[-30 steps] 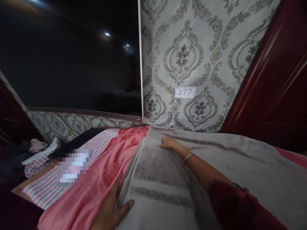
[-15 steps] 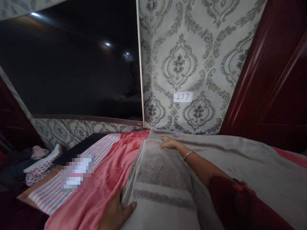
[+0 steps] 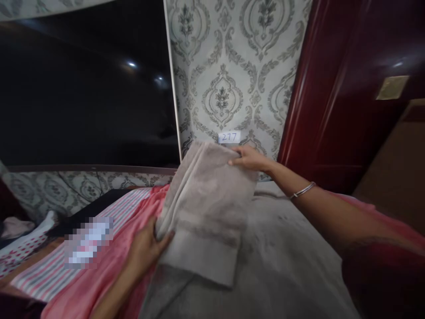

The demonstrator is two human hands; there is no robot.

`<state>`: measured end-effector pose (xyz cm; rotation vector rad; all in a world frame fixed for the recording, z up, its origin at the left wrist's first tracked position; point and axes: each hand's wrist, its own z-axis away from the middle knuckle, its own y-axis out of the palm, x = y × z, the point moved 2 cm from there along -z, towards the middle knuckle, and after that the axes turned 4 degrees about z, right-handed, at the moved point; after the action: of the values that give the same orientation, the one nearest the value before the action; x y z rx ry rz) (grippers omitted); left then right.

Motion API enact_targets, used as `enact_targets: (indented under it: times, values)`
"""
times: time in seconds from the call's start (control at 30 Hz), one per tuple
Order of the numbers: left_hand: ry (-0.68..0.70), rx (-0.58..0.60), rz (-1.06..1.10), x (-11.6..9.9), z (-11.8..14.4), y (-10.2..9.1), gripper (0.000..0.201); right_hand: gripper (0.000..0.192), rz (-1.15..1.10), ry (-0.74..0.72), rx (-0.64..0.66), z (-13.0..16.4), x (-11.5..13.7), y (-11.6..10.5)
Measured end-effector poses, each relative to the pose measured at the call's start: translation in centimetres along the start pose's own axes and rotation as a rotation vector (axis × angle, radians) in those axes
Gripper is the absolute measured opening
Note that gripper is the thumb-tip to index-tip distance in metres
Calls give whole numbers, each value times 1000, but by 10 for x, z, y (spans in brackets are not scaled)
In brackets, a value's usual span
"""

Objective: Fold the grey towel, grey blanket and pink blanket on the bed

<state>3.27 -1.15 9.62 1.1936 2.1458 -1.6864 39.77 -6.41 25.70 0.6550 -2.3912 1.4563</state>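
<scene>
A folded grey towel [image 3: 206,208] with a darker band is lifted off the surface and tilted up toward the wall. My left hand [image 3: 146,248] grips its near left edge, thumb on top. My right hand [image 3: 249,158], with a thin bangle on the wrist, holds the far top corner just below a paper label reading 277 [image 3: 229,137]. Beneath lies a larger grey cloth [image 3: 285,257] spread flat.
A pink towel [image 3: 109,274] and a striped cloth [image 3: 53,270] lie at the left, with spotted fabric [image 3: 20,248] beyond them. A large dark screen [image 3: 83,88] hangs on the patterned wall. A dark red wooden door [image 3: 345,97] stands at the right.
Both hands have taken hold of the folded grey towel and raised it from lying flat. The view has shifted right, showing more of the door.
</scene>
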Motion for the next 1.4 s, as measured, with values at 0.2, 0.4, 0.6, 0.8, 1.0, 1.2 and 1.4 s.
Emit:
enact_targets:
  times: [0.2, 0.4, 0.6, 0.8, 1.0, 1.2, 1.4]
  values:
    - [391, -373, -234, -71, -73, -31, 23, 23, 318, -160, -495, 102, 5, -71]
    - [707, 58, -277, -39, -34, 57, 8, 21, 333, 36, -393, 280, -50, 37]
    - [617, 284, -302, -6, 19, 104, 22, 24, 56, 379, -277, 373, -83, 107]
    - [110, 115, 82, -4, 52, 74, 39, 63, -291, 905, -310, 371, -95, 99]
    - [-699, 558, 1096, -21, 120, 92, 77, 93, -521, 951, -256, 351, -90, 113]
    - [-912, 317, 1488, -40, 130, 122, 39, 81, -737, 933, -405, 346, -74, 130]
    - [-1026, 294, 1544, -64, 115, 125, 12, 51, -1210, 1019, -444, 339, -50, 132]
